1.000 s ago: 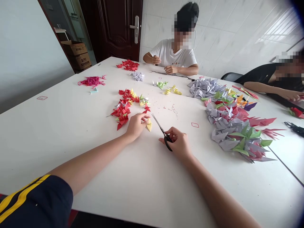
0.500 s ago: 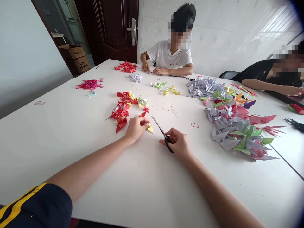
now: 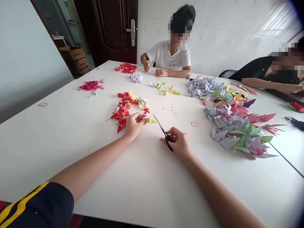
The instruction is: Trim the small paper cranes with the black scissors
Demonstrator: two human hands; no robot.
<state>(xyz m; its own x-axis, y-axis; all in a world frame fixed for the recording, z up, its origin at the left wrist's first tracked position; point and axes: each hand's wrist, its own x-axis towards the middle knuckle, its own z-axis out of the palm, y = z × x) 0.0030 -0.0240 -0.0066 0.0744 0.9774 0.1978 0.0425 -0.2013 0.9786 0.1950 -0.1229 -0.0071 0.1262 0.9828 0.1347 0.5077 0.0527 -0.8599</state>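
Room: a dark door (image 3: 106, 31) stands beyond the far end, with stacked cartons (image 3: 74, 61) to its left.

Desk: a long white desk (image 3: 59, 152) runs across the view, with the person's forearms reaching over it from the near edge.

Co-workers: one person in a white T-shirt (image 3: 168, 57) sits at the far end, hands on the desk; another in black (image 3: 263, 76) sits along the right side.

Paper: a large heap of grey, green and red cranes (image 3: 228, 123) lies on the right; a curved band of small red cranes (image 3: 122, 110) lies just past the left hand.

Right grip: the right hand (image 3: 178, 142) is clenched around the black handles of the scissors (image 3: 163, 131), whose blades are closed and point up and left.

Left grip: the left hand (image 3: 135, 125) is pinched, its fingers (image 3: 142, 116) apparently holding a yellow crane (image 3: 151, 120).

Yellow crane: it sits just beside the scissor tips, its long axis nearly level, pointing right.
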